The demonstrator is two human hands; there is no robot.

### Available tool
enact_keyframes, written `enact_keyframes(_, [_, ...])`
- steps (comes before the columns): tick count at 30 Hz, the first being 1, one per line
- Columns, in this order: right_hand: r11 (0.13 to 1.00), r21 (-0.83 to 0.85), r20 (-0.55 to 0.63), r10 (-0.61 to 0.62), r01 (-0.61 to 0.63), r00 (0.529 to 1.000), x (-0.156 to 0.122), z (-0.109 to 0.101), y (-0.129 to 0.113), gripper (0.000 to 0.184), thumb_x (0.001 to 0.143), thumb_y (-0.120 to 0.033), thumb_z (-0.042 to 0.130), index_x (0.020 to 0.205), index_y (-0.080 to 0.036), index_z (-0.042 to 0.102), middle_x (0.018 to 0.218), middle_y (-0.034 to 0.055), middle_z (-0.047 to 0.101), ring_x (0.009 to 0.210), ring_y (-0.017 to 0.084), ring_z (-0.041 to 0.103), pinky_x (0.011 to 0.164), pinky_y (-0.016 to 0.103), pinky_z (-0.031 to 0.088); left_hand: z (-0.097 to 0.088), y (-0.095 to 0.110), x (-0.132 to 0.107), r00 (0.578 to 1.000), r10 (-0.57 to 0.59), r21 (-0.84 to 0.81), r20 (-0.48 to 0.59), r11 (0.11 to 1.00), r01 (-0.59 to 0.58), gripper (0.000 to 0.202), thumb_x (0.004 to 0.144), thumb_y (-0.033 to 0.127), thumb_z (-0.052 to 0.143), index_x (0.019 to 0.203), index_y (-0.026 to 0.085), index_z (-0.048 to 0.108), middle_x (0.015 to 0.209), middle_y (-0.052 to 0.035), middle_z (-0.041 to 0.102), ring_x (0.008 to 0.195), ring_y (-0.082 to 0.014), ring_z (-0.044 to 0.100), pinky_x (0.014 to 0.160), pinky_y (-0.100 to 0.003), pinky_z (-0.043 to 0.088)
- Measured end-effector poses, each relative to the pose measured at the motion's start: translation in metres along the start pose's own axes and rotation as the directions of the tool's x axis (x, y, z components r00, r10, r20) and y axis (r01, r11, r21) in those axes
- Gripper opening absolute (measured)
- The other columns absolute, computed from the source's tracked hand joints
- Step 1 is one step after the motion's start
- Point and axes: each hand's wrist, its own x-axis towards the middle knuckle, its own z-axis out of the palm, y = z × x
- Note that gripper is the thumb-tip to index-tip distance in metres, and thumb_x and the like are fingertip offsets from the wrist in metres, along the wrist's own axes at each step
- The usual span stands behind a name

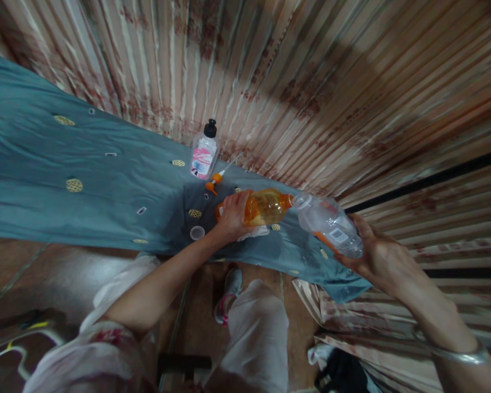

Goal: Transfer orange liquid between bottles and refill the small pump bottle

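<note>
My left hand (235, 215) is wrapped round an amber plastic bottle (268, 207), which lies on its side with its open neck pointing right. My right hand (368, 248) grips the base end of a clear plastic bottle (329, 221) bearing a barcode and an orange label. The clear bottle tilts toward the amber one, and their mouths meet or nearly meet; I cannot tell if they touch. An orange pump head (216, 181) with a thin tube lies behind my left hand. Near my left forearm sits a small clear round cap (197, 233).
A clear pump bottle (203, 155) with a black top and pink label stands at the back against the pleated curtain (229, 82). Blue-green cloth (106, 185) covers the narrow table. Dark bars (429, 180) run at the right. A dark bag (341, 371) lies on the floor.
</note>
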Motion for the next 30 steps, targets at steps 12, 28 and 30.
enact_keyframes(12, [1.000,-0.006,0.005,-0.013,0.013,1.000,0.0004,0.0003,0.0019,0.066,0.092,-0.046,0.056,0.145,-0.007,0.048,0.088,0.0147,0.075,0.070,0.034,0.072,0.059,0.038,0.055,0.0017,-0.0011,0.0004,1.000,0.003,0.015,-0.005,1.000,-0.003,0.095,0.060,0.027,0.086,0.146,0.014,0.048,0.145,-0.0217,0.061,0.136,-0.0394,0.057,0.116,-0.056,0.043])
enact_keyframes(28, [1.000,-0.002,-0.019,-0.018,0.017,1.000,0.0002,0.0022,0.0031,0.067,0.091,-0.045,0.056,0.145,-0.007,0.048,0.096,0.0170,0.076,0.075,0.034,0.075,0.059,0.039,0.056,0.0020,-0.0014,0.0002,1.000,0.007,-0.004,-0.023,1.000,-0.007,0.091,0.060,0.026,0.084,0.144,0.019,0.051,0.142,-0.0184,0.063,0.134,-0.0381,0.059,0.115,-0.056,0.045])
enact_keyframes(30, [1.000,-0.003,-0.014,-0.020,0.020,1.000,0.0001,0.0022,0.0032,0.067,0.091,-0.046,0.055,0.146,-0.006,0.048,0.094,0.0168,0.076,0.074,0.034,0.074,0.059,0.039,0.057,0.0024,-0.0025,0.0005,1.000,0.019,-0.009,-0.017,1.000,-0.019,0.091,0.060,0.028,0.085,0.144,0.020,0.050,0.143,-0.0188,0.063,0.133,-0.0389,0.059,0.114,-0.058,0.044])
